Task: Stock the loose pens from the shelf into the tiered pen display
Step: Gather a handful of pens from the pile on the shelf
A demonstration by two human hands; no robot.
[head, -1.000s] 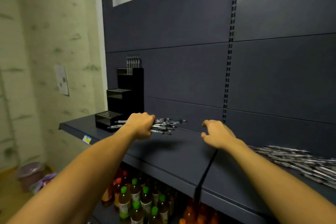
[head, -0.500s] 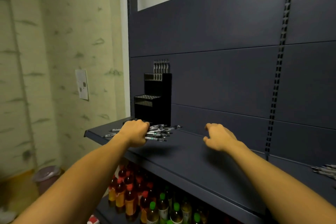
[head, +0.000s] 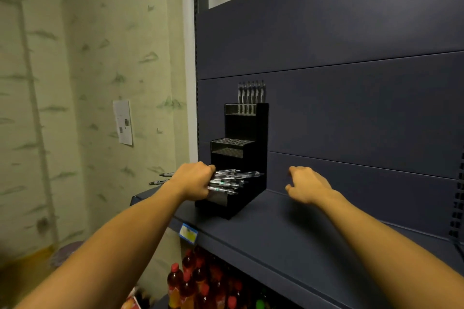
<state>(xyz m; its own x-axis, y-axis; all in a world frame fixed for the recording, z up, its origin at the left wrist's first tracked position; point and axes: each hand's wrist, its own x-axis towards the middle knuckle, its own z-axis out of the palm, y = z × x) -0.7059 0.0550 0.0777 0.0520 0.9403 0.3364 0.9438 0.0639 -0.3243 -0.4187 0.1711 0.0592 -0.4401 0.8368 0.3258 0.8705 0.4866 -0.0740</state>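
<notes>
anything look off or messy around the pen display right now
Nothing spilled or damaged. The display stands upright on the shelf, with one neat row of pens in its top tier. The only untidy thing is the splayed bundle of pens gripped by the left hand. The right hand holds nothing.

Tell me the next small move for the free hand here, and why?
Probably bring the right hand across to pinch one pen from the bundle of pens that the left hand grips sideways before the tiered pen display. The right hand holds nothing, and only the top tier shows standing pens.
</notes>
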